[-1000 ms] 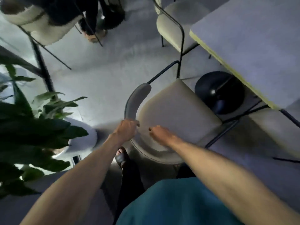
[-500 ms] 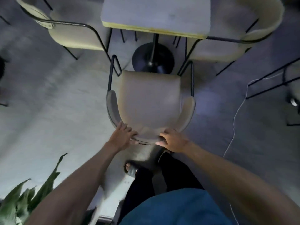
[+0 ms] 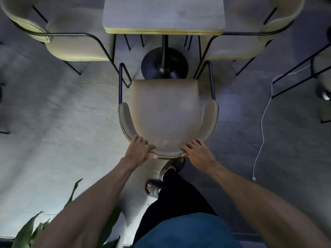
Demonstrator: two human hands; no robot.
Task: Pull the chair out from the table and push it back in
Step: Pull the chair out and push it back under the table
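1. The armchair (image 3: 164,115) stands on the grey floor (image 3: 62,122) on the near side of the table (image 3: 163,13). Its whole seat is in the open. The seat's far edge lies over the near rim of the table's black pedestal base (image 3: 164,62), short of the yellow-edged tabletop.
2. The left hand (image 3: 138,151) grips the left end of the curved backrest (image 3: 166,154), with fingers laid over its top and the thumb tucked on the near side. The right hand (image 3: 198,153) clasps the right end the same way. Both arms are stretched out towards it.
3. Judged from this, the pull-out looks done or nearly done, since the chair sits clear of the table.
4. The push back in is left to do: the seat has to slide far enough to go under the tabletop, between the far-left chair (image 3: 75,47) and the far-right chair (image 3: 241,45).
5. The wide lens bends the view, so the gap between the front legs and the pedestal is probably small, but I cannot tell.
6. No brand, label or writing can be read on the chair, the table, the white cable (image 3: 262,122) at right or the plant leaves (image 3: 30,231) near left.
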